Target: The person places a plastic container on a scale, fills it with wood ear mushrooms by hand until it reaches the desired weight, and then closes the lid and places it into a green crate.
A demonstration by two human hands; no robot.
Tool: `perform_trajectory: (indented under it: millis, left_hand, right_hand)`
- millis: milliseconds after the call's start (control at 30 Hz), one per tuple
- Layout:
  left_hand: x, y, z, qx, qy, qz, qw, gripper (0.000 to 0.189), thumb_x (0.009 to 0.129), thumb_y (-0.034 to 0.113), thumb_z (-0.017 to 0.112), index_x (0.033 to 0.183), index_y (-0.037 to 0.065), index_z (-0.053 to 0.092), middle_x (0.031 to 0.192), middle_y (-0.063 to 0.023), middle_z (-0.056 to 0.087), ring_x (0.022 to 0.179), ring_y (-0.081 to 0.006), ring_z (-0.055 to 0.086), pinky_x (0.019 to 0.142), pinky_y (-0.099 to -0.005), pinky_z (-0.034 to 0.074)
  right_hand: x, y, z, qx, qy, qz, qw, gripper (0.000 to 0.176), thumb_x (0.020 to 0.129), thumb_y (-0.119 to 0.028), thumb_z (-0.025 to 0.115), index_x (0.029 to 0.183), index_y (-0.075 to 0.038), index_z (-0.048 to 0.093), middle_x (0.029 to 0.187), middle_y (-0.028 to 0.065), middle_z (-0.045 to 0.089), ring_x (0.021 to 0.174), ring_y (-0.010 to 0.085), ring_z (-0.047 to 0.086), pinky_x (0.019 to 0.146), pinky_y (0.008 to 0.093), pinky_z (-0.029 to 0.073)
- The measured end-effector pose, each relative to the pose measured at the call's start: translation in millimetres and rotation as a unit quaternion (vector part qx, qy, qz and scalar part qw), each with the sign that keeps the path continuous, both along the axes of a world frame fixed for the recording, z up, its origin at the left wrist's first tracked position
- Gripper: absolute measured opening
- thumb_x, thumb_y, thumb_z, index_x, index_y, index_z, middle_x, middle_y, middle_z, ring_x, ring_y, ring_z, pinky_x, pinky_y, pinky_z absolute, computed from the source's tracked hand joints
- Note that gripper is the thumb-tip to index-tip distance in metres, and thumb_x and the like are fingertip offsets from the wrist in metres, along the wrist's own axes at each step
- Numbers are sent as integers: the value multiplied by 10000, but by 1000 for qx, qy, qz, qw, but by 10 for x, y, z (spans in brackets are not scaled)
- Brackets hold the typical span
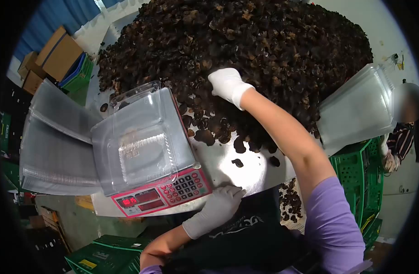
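Note:
A large heap of dark, curled wood ear mushrooms [246,41] covers the back of the metal table. My right hand [230,86], in a white glove, reaches to the front of the heap with its fingers curled in against the pieces; what they hold is hidden. My left hand [217,206], also gloved, rests at the table's front edge beside the scale, fingers stretched loosely forward with nothing visible in them. On the red electronic scale [161,194], whose display is lit, lies an open clear plastic clamshell box [143,150].
Stacked clear clamshell boxes [59,150] stand left of the scale, and another stack [355,107] at the right. Green crates [357,171] sit right of the table, more [106,255] at lower left. Cardboard boxes [59,52] are at back left. Another person [398,146] is at far right.

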State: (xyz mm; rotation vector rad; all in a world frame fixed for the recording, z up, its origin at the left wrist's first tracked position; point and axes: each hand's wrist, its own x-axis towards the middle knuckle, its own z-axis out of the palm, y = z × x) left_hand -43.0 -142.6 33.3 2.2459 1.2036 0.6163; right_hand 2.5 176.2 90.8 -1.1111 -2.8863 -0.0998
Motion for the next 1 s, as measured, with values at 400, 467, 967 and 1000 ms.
perform_trajectory:
  millis: [400,467,967,1000]
  left_hand:
    - [124,99,27,27,-41,84,995,385,828,83,636,1198,19,551,1149,-177,574,1052,-363,560,868,-444,492]
    - [183,250,50,15,-55,123,991,405,829,93,640,1215,14,547,1183,-184,564,1073,-373,549,871,-446,492]
    - [451,603,-229,14,16,187,982,250,789,123,695,1009,46,606,992,-140,589,846,-336,610,730,-410,507]
    - [470,650,-205,40,-5,197,980,268,786,144,705,1001,36,588,981,-152,565,855,-340,599,725,-415,510]
  right_hand:
    - [2382,-1758,577,-167,-27,-72,983,173,737,-204,723,849,-82,675,747,126,661,692,335,652,659,428,522]
    - [2836,-2131,536,-170,-121,-184,961,225,728,-225,740,899,-90,685,743,126,676,705,328,669,658,425,529]
    - [2028,-2225,-800,-43,292,-209,932,205,789,-147,742,963,-93,648,851,88,619,758,279,650,666,383,528]
    - [1982,-2229,-810,-31,311,-213,926,95,794,-60,713,867,-76,653,839,76,625,726,250,651,650,361,525]
